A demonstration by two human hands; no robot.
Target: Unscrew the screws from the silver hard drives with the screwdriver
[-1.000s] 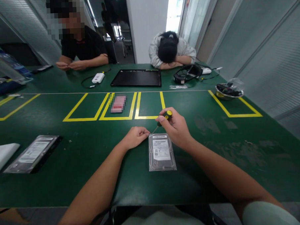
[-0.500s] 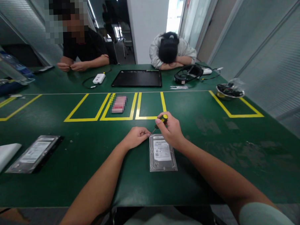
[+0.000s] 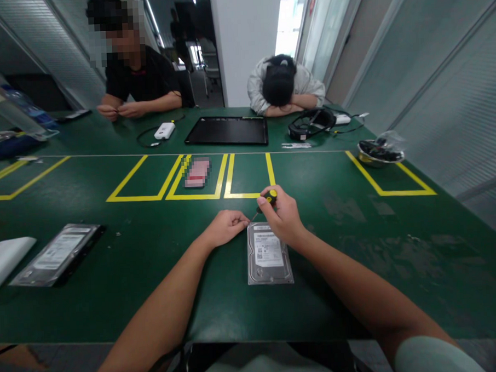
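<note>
A silver hard drive (image 3: 269, 253) with a white label lies flat on the green table before me. My right hand (image 3: 282, 214) is wrapped round a black and yellow screwdriver (image 3: 269, 199), whose thin shaft slants down-left to the drive's top left corner. At that same corner are the pinched fingertips of my left hand (image 3: 229, 226); whatever they hold is too small to make out. A second drive (image 3: 59, 253) rests on the table at the left.
Yellow tape frames cross the green table (image 3: 155, 310), one around a pink object (image 3: 197, 173). Farther back lie a black panel (image 3: 228, 131), a white box (image 3: 164, 130) and cables (image 3: 311, 122). A metal bowl (image 3: 380, 157) stands right. Two people sit opposite.
</note>
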